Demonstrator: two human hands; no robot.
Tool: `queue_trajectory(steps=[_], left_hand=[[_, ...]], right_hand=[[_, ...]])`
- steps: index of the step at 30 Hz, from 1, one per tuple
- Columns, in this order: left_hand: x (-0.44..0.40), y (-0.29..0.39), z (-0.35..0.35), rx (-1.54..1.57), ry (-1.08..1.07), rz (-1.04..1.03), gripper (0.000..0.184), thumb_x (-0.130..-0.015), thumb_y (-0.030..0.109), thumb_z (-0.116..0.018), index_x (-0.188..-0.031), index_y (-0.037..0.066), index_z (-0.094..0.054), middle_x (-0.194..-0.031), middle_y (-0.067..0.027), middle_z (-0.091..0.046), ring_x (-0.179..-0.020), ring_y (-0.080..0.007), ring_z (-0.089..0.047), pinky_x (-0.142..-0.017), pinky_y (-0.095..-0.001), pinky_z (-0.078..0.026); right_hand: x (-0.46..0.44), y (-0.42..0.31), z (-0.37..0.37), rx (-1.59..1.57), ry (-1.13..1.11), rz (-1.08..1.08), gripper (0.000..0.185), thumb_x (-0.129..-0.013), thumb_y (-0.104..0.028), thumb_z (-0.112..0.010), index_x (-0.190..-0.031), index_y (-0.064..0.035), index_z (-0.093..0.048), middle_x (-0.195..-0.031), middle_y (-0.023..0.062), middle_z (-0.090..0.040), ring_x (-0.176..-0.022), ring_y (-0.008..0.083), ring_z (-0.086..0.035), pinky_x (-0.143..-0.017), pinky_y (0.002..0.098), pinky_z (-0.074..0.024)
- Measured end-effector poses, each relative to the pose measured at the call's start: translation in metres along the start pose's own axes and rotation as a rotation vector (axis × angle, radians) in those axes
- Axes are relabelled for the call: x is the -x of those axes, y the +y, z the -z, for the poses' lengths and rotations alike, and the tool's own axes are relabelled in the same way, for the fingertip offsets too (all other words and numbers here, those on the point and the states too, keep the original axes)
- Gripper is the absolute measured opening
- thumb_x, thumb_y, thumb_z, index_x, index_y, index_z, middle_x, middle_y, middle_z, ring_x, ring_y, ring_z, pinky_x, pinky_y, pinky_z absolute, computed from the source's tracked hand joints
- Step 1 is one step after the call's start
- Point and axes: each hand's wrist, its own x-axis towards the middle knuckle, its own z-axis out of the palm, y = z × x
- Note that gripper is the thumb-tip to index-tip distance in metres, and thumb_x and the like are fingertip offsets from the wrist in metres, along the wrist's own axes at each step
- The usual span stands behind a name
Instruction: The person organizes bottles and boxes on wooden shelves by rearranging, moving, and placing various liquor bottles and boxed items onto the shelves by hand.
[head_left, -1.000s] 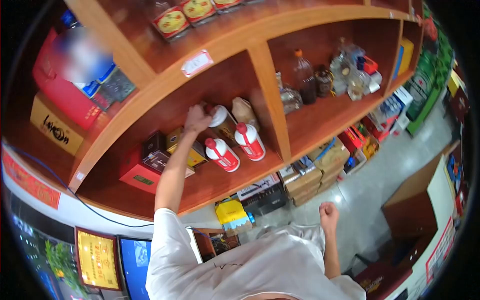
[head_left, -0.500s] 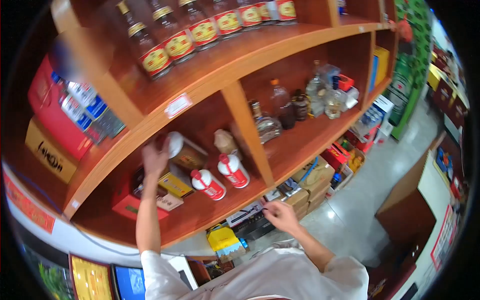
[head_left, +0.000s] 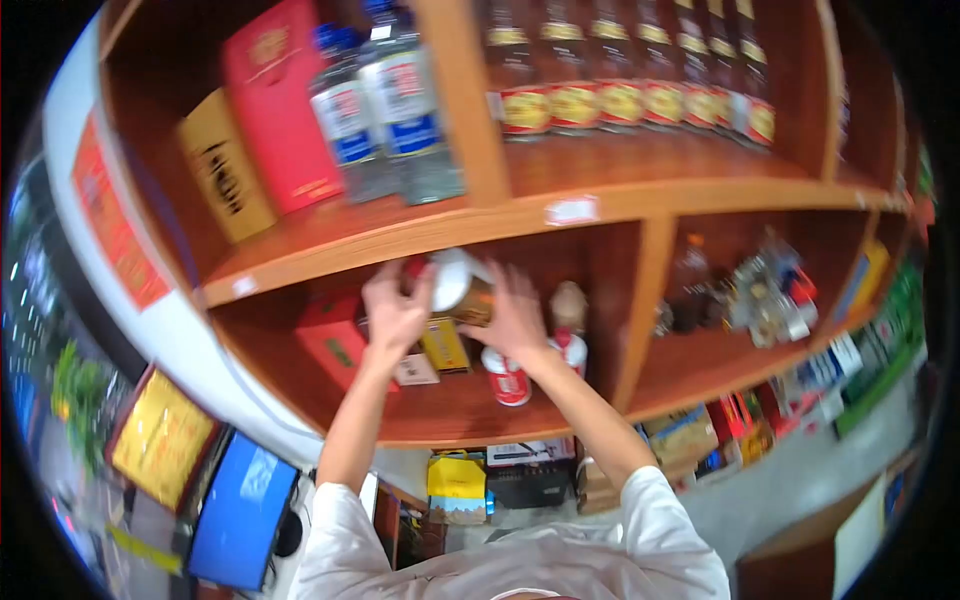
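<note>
Both hands are at a brown canister [head_left: 480,302] with a white lid [head_left: 452,277] in the lower left shelf compartment. My left hand [head_left: 396,312] is at its left side, fingers bent, with a bit of red showing beside the fingertips. My right hand [head_left: 515,318] grips the right side, fingers along it and thumb below. Below the canister is a yellow box [head_left: 445,345], beside a pale box [head_left: 415,369] and a red box [head_left: 335,335]. A red-and-white bottle [head_left: 508,378] is just below my right hand. Motion blurs the fingertips.
Clear bottles with blue caps [head_left: 402,105] and a row of labelled liquor bottles [head_left: 600,100] stand on the shelf above. A wooden divider [head_left: 645,310] separates my compartment from more bottles [head_left: 765,300]. Cartons [head_left: 680,435] are on the floor below; a blue screen [head_left: 240,510] is lower left.
My right hand has risen from below the shelf edge to the canister's right side. My left hand stays by the canister. The view has turned left.
</note>
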Motion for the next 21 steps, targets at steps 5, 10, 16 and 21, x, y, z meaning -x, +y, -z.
queue_trajectory(steps=[5,10,16,21], left_hand=[[0.020,0.018,0.037,0.161,-0.014,-0.043,0.030,-0.086,0.013,-0.080,-0.108,-0.004,-0.068,-0.084,-0.0071,-0.069,-0.065,-0.0075,-0.058,-0.058,-0.0248,-0.049],[0.043,0.035,0.080,0.174,-0.128,-0.061,0.031,-0.084,0.011,-0.082,-0.108,-0.001,-0.068,-0.090,-0.0077,-0.071,-0.077,-0.0119,-0.066,-0.069,-0.0255,-0.054],[0.116,0.011,0.123,0.731,-0.046,0.094,0.072,-0.086,0.045,-0.081,-0.133,-0.003,-0.054,-0.120,-0.0102,-0.063,-0.109,-0.0242,-0.064,-0.101,-0.0400,-0.050],[0.221,-0.051,0.071,1.225,-0.476,0.721,0.096,-0.096,0.073,-0.046,-0.162,0.008,-0.021,-0.164,-0.0137,-0.030,-0.148,-0.0345,-0.035,-0.119,-0.0512,-0.033]], right_hand=[[-0.001,-0.013,-0.008,-0.291,0.053,0.187,0.108,-0.059,-0.020,-0.092,-0.151,-0.0073,-0.036,-0.141,0.0275,-0.048,-0.129,0.0485,-0.047,-0.112,0.0561,-0.0374],[0.027,-0.026,-0.017,-0.284,0.198,0.355,0.112,-0.053,-0.017,-0.096,-0.148,-0.0092,-0.037,-0.139,0.0250,-0.048,-0.127,0.0465,-0.048,-0.109,0.0544,-0.0409],[0.081,-0.066,0.022,-0.382,0.173,0.358,0.112,-0.054,-0.026,-0.099,-0.147,-0.0094,-0.039,-0.139,0.0193,-0.050,-0.131,0.0414,-0.048,-0.110,0.0515,-0.0412],[0.163,-0.111,0.037,-0.881,0.126,-0.111,0.119,-0.063,-0.027,-0.096,-0.156,-0.0020,-0.027,-0.154,0.0199,-0.041,-0.145,0.0298,-0.039,-0.121,0.0427,-0.0312]])
